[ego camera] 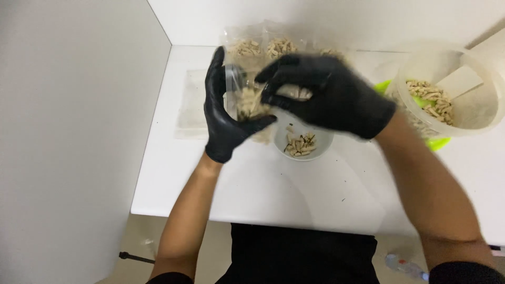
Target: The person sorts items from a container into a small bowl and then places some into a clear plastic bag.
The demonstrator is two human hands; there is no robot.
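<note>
1. We see two hands in black gloves above a white bench [273, 194], from the head view.
2. The left hand [223, 113] holds a small clear bag [247, 102]; its thumb and fingers [215, 73] are closed on the left side of the bag, with the thumb under it.
3. The right hand [329, 94] grips the top of the same bag from the right; its fingers are curled and closed on the plastic.
4. The bag is in the air between both hands, above the bench and just above a small white cup [304, 143]. In the bag there are pale, short pieces; we cannot tell what they are, because the picture is a little blurred here.
5. The cup stands on the bench under the right hand, and it has some of the same pale pieces in it.
6. Behind the hands, near the wall, filled bags [263, 47] lie together on the bench.
7. On the right stands a big clear tub [476, 123] with more pale pieces and a white scoop [463, 79] in it. The tub sits on something bright green [439, 143].
8. One flat empty bag [189, 105] lies on the bench, left of the left hand.
</note>
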